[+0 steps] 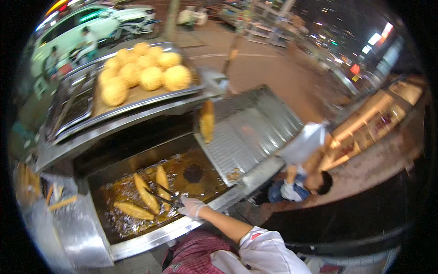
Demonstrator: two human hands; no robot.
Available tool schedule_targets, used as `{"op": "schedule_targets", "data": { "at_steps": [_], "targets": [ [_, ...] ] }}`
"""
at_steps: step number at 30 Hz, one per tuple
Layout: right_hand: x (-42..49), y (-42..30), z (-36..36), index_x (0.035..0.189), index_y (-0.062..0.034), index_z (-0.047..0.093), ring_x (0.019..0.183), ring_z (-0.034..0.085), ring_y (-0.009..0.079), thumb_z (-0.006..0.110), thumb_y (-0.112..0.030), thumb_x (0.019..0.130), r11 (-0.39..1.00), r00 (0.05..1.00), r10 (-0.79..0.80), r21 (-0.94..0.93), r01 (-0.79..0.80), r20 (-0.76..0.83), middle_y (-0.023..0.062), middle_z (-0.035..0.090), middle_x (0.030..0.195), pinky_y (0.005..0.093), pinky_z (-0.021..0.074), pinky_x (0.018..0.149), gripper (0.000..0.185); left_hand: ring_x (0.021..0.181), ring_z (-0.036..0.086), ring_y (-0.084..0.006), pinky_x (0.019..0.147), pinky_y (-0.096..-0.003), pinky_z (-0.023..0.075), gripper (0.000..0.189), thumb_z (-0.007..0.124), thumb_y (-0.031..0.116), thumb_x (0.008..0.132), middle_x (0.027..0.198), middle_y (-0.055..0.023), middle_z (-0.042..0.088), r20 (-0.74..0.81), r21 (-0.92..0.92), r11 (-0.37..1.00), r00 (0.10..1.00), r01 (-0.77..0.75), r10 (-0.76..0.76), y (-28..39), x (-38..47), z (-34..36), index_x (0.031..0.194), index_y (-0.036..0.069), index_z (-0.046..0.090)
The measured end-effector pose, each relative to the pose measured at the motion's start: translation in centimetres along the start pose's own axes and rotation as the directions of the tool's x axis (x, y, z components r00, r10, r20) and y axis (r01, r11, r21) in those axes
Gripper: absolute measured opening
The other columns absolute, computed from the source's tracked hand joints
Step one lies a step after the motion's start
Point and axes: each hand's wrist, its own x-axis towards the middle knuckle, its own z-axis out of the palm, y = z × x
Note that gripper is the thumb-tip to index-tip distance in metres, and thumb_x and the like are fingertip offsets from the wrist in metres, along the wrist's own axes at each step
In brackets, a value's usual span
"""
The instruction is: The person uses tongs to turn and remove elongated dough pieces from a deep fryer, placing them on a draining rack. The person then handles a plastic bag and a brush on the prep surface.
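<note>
My right hand [192,207], in a clear plastic glove, grips a pair of long dark chopsticks [166,200] at the near edge of the fryer. Their tips reach over the bubbling oil [123,191], beside long golden pieces of fried dough. One dough piece [146,193] lies slanted by the tips, another dough stick [163,181] is just right of it, and a third dough piece [134,210] floats nearer to me on the left. Whether the chopsticks pinch a piece, I cannot tell. My left hand is out of view.
Round golden fried balls [151,78] fill a metal tray [147,101] on the shelf behind the fryer. A ridged metal draining tray [253,130] adjoins the oil on the right, with a dough stick [207,121] upright at its left edge. Beyond it, a person [297,188] is close to the stall.
</note>
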Motion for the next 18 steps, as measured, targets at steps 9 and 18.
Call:
{"op": "schedule_targets", "data": {
  "at_steps": [9, 18],
  "targets": [
    [-0.4, -0.7, 3.4, 0.139, 0.0204, 0.042, 0.113, 0.069, 0.0432, 0.057, -0.024, 0.094, 0.983, 0.963, 0.179, 0.000, -0.183, -0.203, 0.0316, 0.070, 0.116, 0.0473, 0.0541, 0.098, 0.065, 0.134, 0.052, -0.0399, 0.109, -0.0459, 0.0471, 0.057, 0.059, 0.038, 0.098, 0.147, -0.0210, 0.051, 0.049, 0.161, 0.977, 0.990, -0.137, 0.131, 6.1, -0.4, -12.1, 0.147, 0.011, 0.050],
    [-5.5, -0.4, 4.5, 0.147, 0.0142, 0.033, 0.105, 0.068, 0.0452, 0.068, -0.036, 0.092, 0.978, 0.947, 0.199, 0.112, -0.175, -0.253, 0.0321, 0.068, 0.110, 0.0486, 0.0542, 0.089, 0.083, 0.143, 0.047, -0.0371, 0.113, -0.0461, 0.0443, 0.059, 0.053, 0.042, 0.102, 0.161, -0.0166, 0.041, 0.348, 0.539, 0.710, 0.887, -0.453, 0.302, 14.5, -4.5, -23.6, 0.156, 0.021, 0.043]
  ]
}}
